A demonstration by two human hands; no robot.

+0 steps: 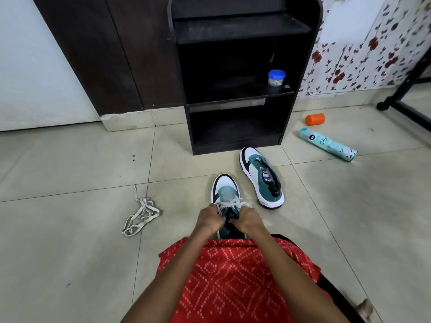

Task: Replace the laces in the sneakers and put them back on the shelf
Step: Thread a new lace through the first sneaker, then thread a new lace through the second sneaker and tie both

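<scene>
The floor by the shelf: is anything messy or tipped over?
Yes. A teal spray can lies on its side right of the shelf, with an orange cylinder loose near it. A white lace sits in a tangled heap on the floor.

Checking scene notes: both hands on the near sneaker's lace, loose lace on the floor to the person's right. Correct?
No. Head view shows the loose lace on the floor to the person's left. The left hand and right hand are on the near sneaker's lace.

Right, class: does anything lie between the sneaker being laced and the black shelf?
Nothing directly, only bare tile between the near sneaker and the shelf. The other sneaker lies just right of that path, toe by the shelf's base.
</scene>
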